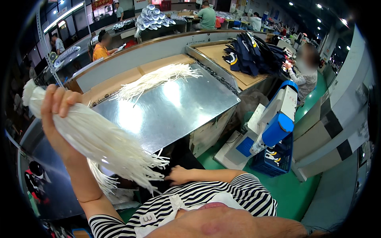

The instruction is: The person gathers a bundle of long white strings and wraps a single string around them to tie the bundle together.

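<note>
Raised at the far left, my left hand (59,104) is closed around a thick bundle of white cords (105,137). The held end of the bundle looks gathered into a bulge, while the loose ends fan out toward my chest. My right hand (178,175) rests low over my dark-clothed lap, close to those loose ends. Its fingers are loosely bent and slightly apart, with nothing visible in them. A second pile of white cords (158,81) lies along the far side of the shiny metal table (190,107). More white cords (104,179) hang below my left forearm, partly hidden.
A blue-and-white machine (274,119) stands right of the table, beside a blue crate (274,164) of dark pieces. Dark cut pieces (254,53) are heaped on a cardboard-covered bench beyond. A co-worker (307,75) is at the right; another in orange (104,47) sits past the low partition (139,59).
</note>
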A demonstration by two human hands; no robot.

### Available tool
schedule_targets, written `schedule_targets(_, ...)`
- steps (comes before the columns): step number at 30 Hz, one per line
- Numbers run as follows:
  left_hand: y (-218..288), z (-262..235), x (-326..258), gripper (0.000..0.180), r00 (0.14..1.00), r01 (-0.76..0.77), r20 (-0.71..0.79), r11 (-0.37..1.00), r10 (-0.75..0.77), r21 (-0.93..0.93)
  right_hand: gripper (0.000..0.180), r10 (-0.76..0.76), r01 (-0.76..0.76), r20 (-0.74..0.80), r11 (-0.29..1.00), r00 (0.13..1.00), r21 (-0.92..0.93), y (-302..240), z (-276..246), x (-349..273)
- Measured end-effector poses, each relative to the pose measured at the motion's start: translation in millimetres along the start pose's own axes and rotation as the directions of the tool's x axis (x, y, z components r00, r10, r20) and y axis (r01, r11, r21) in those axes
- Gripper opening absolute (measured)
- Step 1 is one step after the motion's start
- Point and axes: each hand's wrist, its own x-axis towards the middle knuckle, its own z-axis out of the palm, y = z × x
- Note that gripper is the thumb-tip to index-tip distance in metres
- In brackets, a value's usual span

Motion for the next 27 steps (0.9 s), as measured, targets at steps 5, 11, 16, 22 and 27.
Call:
schedule_targets(5,16.3,-32.3,-47.1,0.020,0.952,0.306,-0.099,0.909,-0.290,0.283,0.034,0.221,-0.086,-0.462,0.952,0.859,0.295,65.2,-19.5,-54.4)
schedule_targets(11,-71.9,-99.0,-129.7,0.026,0.424,0.886,-0.464,0.462,-0.778,0.036,0.017,0.202,0.276,-0.909,0.909,0.364,0.312,-18.3,-162.2,-58.9)
schedule_targets(16,-107.1,-114.9,-163.6,0.008,0.287,0.922,-0.387,0.362,-0.876,-0.136,0.020,-0.094,0.312,-0.872,0.947,0.481,0.070,-32.9,-165.5,-33.0)
schedule_targets(22,-112.5,-123.8,-182.2,0.009,0.230,0.896,-0.388,0.350,-0.892,-0.274,0.015,-0.070,0.302,-0.857,0.948,0.511,0.103,-24.4,-146.7,-21.8)
schedule_targets(27,-130.3,-129.0,-193.0,0.009,0.191,0.862,-0.335,0.321,-0.923,-0.393,0.020,-0.017,0.206,-0.851,0.972,0.525,0.108,-11.6,-131.0,-24.6)
